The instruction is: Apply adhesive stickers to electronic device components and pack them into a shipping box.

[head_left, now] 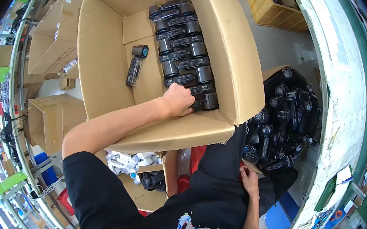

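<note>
My left hand (178, 99) reaches into the open cardboard box (101, 56), its fingers curled down at the near end of the packed rows. It grips a black handheld fan (197, 106), mostly hidden under the knuckles. Other black handheld fans (179, 54) lie in tight rows along the box's right side, heads alternating left and right. One loose fan (135, 66) in clear wrap lies apart, by the left wall. Low on the right, my right hand (249, 181) rests by my thigh, fingers loosely bent and apart, with nothing visible in it.
A heap of black fans (282, 117) lies right of the box. Below it stands a carton (148, 201) with white and black pieces. Several cartons (52, 34) line the left, beside shelving. A yellow crate (270, 4) is at far right; a worn white bench edge (340, 75) runs alongside.
</note>
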A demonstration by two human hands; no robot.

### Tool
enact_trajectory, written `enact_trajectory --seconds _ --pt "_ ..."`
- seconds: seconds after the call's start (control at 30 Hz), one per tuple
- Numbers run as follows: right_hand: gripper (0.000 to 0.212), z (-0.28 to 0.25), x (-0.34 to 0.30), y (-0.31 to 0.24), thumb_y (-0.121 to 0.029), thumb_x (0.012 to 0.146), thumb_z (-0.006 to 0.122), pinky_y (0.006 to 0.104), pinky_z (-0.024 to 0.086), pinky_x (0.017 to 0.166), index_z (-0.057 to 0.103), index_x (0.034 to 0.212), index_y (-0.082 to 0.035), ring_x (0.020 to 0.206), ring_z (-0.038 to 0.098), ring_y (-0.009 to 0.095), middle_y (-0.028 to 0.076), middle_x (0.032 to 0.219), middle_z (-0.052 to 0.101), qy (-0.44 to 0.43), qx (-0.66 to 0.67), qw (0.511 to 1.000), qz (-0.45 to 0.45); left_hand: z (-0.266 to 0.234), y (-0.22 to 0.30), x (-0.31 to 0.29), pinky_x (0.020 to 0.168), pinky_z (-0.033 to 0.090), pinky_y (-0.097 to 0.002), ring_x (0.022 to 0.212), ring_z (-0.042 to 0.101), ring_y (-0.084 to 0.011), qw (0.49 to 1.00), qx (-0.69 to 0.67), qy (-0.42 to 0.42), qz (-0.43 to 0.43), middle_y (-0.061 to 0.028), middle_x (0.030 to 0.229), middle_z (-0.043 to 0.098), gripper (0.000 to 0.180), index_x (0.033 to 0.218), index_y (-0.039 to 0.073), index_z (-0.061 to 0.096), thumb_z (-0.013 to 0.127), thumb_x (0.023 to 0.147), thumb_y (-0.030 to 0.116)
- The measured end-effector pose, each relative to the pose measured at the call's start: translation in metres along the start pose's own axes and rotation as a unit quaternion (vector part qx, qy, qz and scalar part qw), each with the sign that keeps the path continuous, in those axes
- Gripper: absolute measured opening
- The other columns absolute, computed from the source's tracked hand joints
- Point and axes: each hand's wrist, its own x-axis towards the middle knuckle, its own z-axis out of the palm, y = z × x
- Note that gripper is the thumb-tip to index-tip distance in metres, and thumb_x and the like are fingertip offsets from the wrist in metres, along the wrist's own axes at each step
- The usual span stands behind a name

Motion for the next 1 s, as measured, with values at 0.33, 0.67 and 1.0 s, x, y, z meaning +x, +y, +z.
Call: enact_trajectory --seconds 0.33,0.67,1.0 --pt "0.025 0.001 -0.005 0.003 -0.024 0.088 0.059 0.0337 0.048 0.073 0.062 0.096 -0.001 0.079 0.065 0.024 0.014 0.084 0.066 0.005 0.027 0.999 0.024 0.001 -0.009 0.012 0.055 0.048 -0.0409 0.064 0.065 -0.0309 1.000 0.007 0.009 0.008 -0.0139 0.066 0.064 0.042 0.066 0.005 0.067 0.062 0.076 0.045" --pt "0.024 0.001 -0.006 0.004 -0.023 0.088 0.059 0.0307 0.048 0.073 0.062 0.097 -0.001 0.078 0.063 0.020 0.012 0.084 0.066 0.001 0.047 0.998 0.033 -0.007 -0.015 0.017 0.058 0.049 -0.0409 0.068 0.065 -0.0301 0.999 0.026 0.027 -0.006 -0.0139 0.070 0.065 0.036 0.068 0.006 0.068 0.063 0.074 0.041" --pt "0.027 0.003 -0.001 0.011 -0.026 0.088 0.058 0.0357 0.048 0.075 0.063 0.097 -0.001 0.082 0.065 0.029 0.016 0.086 0.067 -0.008 0.053 0.998 0.037 0.002 -0.018 0.018 0.056 0.049 -0.0414 0.073 0.064 -0.0293 0.998 0.009 0.062 -0.007 -0.0141 0.067 0.063 0.037 0.063 0.004 0.065 0.063 0.072 0.040"
